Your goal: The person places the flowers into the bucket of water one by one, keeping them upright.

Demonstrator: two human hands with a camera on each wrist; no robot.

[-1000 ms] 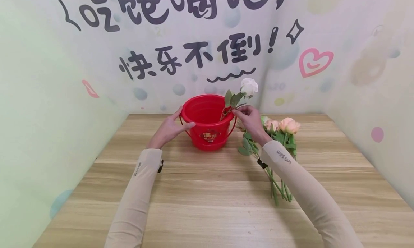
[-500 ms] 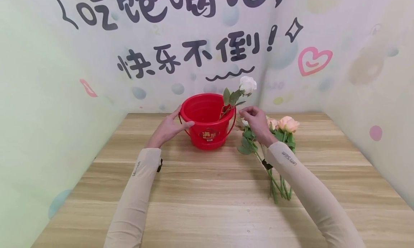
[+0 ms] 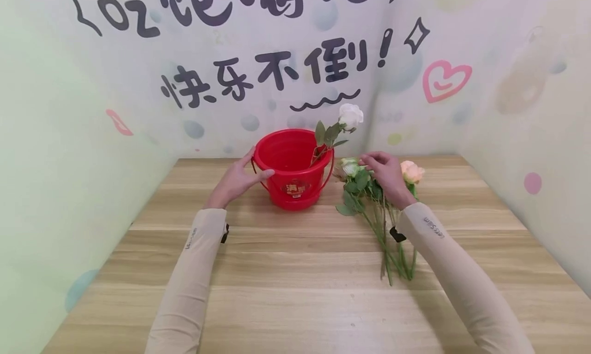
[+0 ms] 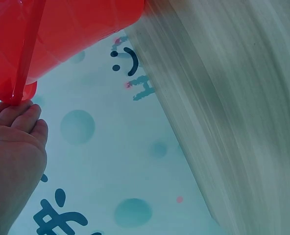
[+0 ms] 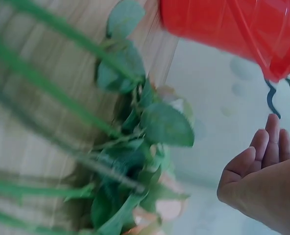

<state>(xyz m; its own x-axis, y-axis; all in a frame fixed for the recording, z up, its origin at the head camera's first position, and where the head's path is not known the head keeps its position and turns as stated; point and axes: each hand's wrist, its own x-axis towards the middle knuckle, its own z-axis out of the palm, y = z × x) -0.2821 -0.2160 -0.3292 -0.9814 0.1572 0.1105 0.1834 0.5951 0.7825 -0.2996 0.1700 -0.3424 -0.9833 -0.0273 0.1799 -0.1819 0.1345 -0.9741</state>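
Observation:
A red bucket (image 3: 295, 196) stands upright on the table, with a white artificial rose (image 3: 351, 116) leaning out over its right rim. My left hand (image 3: 232, 185) spreads along the bucket's left side, thumb on the front rim. In the left wrist view its fingers lie nearly straight against the rim. My right hand (image 3: 389, 177) is over the bunch of flowers lying right of the bucket, fingers loosely bent and holding nothing. A whitish-green rose (image 3: 350, 167) and a peach rose (image 3: 412, 172) show on either side of it. The right wrist view shows their leaves (image 5: 168, 124) apart from the hand.
Green stems (image 3: 392, 261) point toward the table's front. The bucket's red handle (image 3: 330, 172) hangs down at its side. A printed wall (image 3: 258, 46) closes off the back, and side walls stand left and right of the wooden table (image 3: 286, 292).
My right hand has let go of the white rose, leaving it in the bucket, and has moved right over the lying flowers. My left hand stays at the bucket.

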